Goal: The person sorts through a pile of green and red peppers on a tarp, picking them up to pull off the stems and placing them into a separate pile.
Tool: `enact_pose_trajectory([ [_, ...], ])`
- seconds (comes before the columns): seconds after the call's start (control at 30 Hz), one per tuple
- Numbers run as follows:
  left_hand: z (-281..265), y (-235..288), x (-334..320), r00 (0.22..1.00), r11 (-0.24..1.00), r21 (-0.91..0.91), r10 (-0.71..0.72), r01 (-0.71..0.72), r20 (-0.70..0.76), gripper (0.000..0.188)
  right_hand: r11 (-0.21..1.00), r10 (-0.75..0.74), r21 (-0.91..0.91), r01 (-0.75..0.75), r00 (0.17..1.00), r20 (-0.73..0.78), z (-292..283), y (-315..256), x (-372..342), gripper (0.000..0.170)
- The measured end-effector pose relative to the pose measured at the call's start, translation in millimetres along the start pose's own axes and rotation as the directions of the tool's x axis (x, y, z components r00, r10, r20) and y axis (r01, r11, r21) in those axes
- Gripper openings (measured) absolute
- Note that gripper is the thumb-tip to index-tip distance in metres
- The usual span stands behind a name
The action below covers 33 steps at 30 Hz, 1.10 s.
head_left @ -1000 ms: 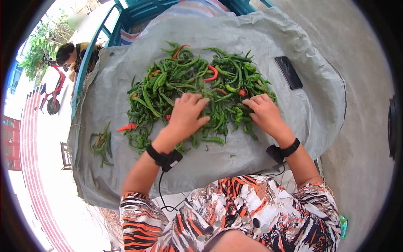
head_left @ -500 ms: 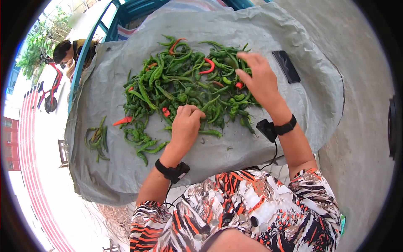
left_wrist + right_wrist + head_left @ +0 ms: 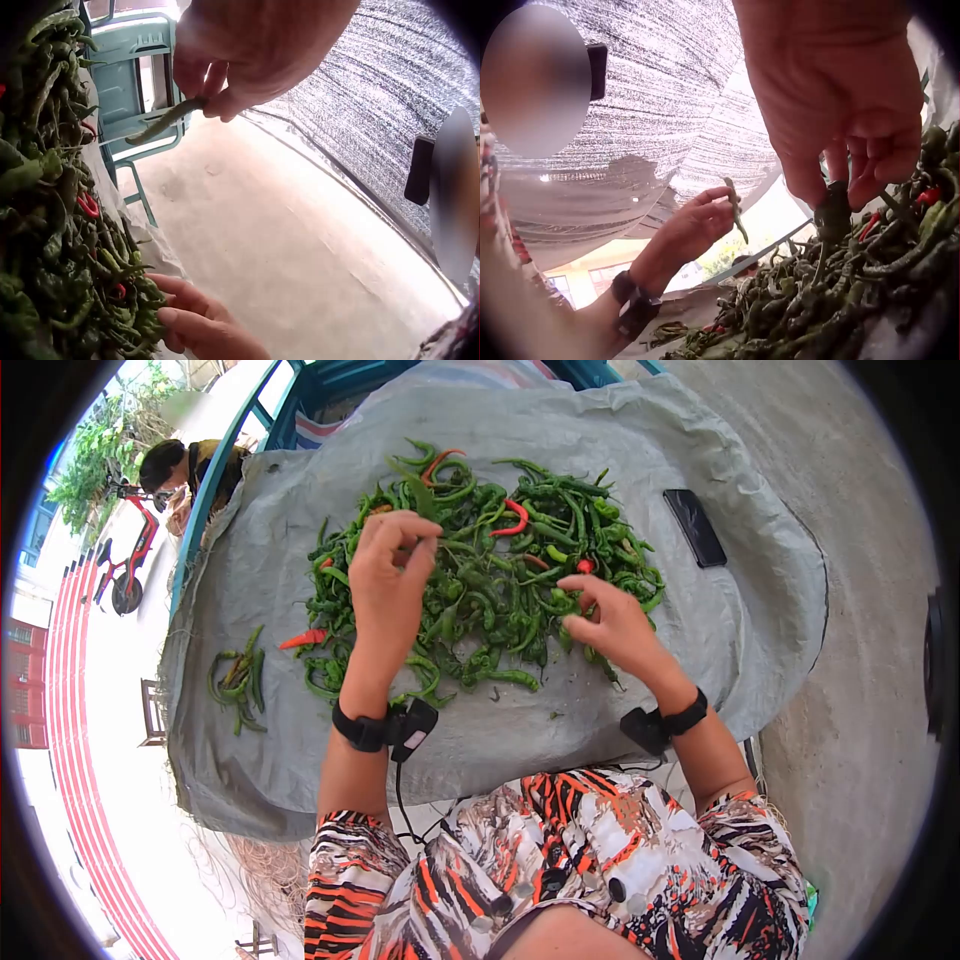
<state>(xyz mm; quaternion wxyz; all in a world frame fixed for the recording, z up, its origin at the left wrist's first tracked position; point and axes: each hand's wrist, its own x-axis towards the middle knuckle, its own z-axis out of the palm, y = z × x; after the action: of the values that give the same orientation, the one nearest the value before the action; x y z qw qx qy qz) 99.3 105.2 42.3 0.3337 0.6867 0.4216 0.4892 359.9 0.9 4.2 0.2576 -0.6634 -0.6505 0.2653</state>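
Observation:
My left hand (image 3: 388, 580) is raised over the left part of a heap of green chili peppers (image 3: 490, 595). It pinches one slim green chili pepper (image 3: 165, 124) by its end, and the pepper points away from the fingertips. At the heap's right side, my right hand (image 3: 620, 628) reaches down with bent fingers. In the right wrist view, its thumb and fingertips close around a dark green chili pepper (image 3: 832, 216) low over the others. A few red peppers (image 3: 513, 518) show among the green ones.
The heap lies on a grey tarp (image 3: 290, 760). A small separate bunch of peppers (image 3: 240, 678) sits at the left, and a black phone (image 3: 695, 528) at the right. Teal cart rails (image 3: 205, 500) run along the far left, where another person (image 3: 200, 470) bends beside them.
My left hand went down to the heap's near edge, then rose up and left with a green pepper. The right hand swung out over the far right, then came back lower.

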Motion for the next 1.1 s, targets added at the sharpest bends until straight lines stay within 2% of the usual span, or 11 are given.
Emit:
enact_pose_trajectory([
  [0.07,11.5,-6.8,5.1,0.968,0.938,0.312,0.205,-0.152,-0.146,0.021,0.993,0.006,0.118,0.0,0.999,-0.051,-14.9,-9.5,15.3,0.049],
  [0.13,13.7,-7.7,2.6,0.874,0.699,0.649,0.475,-0.301,-0.106,0.033,0.974,0.028,0.226,0.012,0.985,-0.173,-21.5,-12.7,32.2,0.046],
  [0.2,18.6,-24.7,-5.5,0.918,0.739,0.56,0.38,-0.374,0.111,0.039,0.946,0.079,0.321,0.045,0.929,-0.363,-21.8,-11.5,46.6,0.044],
  [0.3,33.0,-49.0,-21.9,0.902,0.709,0.562,0.281,-0.426,0.329,0.045,0.996,-0.09,-0.049,0.079,0.949,-0.301,-6.8,9.5,53.7,0.036],
  [0.37,42.5,-70.1,-29.9,0.873,0.698,0.551,0.236,-0.459,0.427,0.045,0.978,-0.21,-0.065,0.2,0.95,-0.233,10.4,35.4,59.2,0.03],
  [0.6,34.6,-64.0,-23.6,0.882,0.697,0.545,0.315,-0.466,0.351,0.026,0.965,-0.241,0.033,0.258,0.933,-0.266,-5.2,13.3,54.9,0.016],
  [0.73,29.4,-50.8,-15.7,0.935,0.808,0.486,0.217,-0.333,0.279,0.02,0.958,-0.196,0.11,0.264,0.885,-0.422,-28.6,-6.7,64.3,0.015],
  [0.83,25.5,-40.8,-2.8,0.972,0.881,0.421,0.155,-0.218,0.178,0.02,0.955,0.0,0.266,0.131,0.898,-0.441,-40.7,-12.5,75.4,0.014],
  [0.97,20.4,-39.4,22.1,0.998,0.964,0.261,0.033,-0.047,0.058,0.029,0.77,-0.003,0.545,0.331,0.856,-0.517,-39.2,-8.1,94.0,0.026],
  [1.03,21.4,-31.5,27.0,0.997,0.99,0.143,0.0,0.01,-0.072,0.035,0.828,0.012,0.461,0.319,0.812,-0.584,-28.8,-3.3,96.8,0.031],
  [1.1,18.1,-32.4,20.9,0.993,0.941,0.32,0.094,-0.11,0.065,0.048,0.918,-0.05,0.299,0.262,0.823,-0.567,-25.1,-0.7,94.8,0.035],
])
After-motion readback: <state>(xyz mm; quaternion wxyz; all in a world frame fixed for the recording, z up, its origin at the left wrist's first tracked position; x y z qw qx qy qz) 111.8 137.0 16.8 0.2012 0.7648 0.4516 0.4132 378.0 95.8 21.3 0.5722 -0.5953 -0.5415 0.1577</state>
